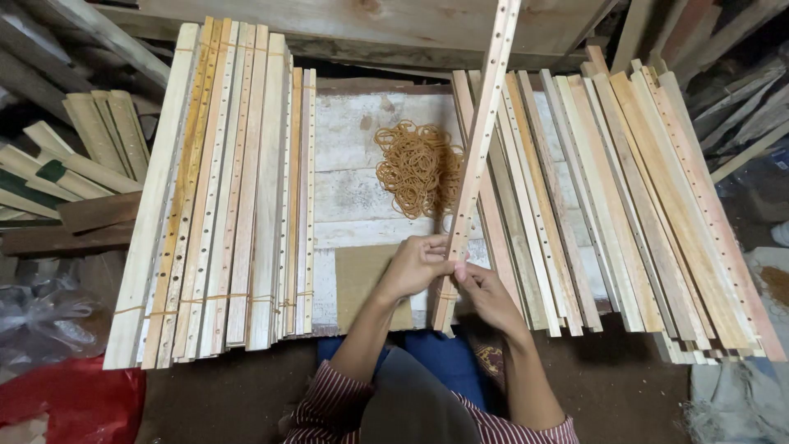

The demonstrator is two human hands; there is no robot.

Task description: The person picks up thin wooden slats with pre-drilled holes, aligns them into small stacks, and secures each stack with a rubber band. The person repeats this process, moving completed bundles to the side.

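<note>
My left hand (417, 265) and my right hand (485, 289) both grip the near end of a small bundle of long drilled wooden slats (479, 148), which stands tilted away from me. A rubber band seems to sit around the bundle by my fingers. A heap of tan rubber bands (419, 168) lies on the white board just beyond my hands. Banded slat bundles (226, 197) lie to the left. Loose drilled slats (625, 205) are spread to the right.
A worn white board (353, 164) serves as the work surface, with a brown cardboard piece (357, 279) near me. More wooden pieces (74, 164) are stacked at far left. A red plastic bag (70, 403) lies at the bottom left; planks cross the back.
</note>
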